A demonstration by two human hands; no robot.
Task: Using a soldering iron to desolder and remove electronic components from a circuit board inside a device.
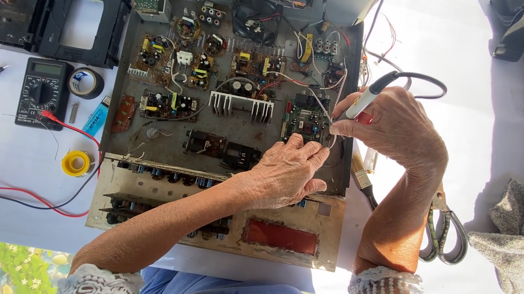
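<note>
Grey metal box (145, 111) lies open, full of little parts. At its 4 o'clock, the right hand (389, 127) grips a soldering iron (366, 100). The left hand (289, 171) pinches a white wire (332, 139).

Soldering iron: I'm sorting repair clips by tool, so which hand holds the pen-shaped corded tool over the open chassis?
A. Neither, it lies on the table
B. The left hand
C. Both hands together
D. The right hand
D: the right hand grips the soldering iron with its tip down by the small green circuit board, while the left hand rests beside it pinching a thin wire.
</note>
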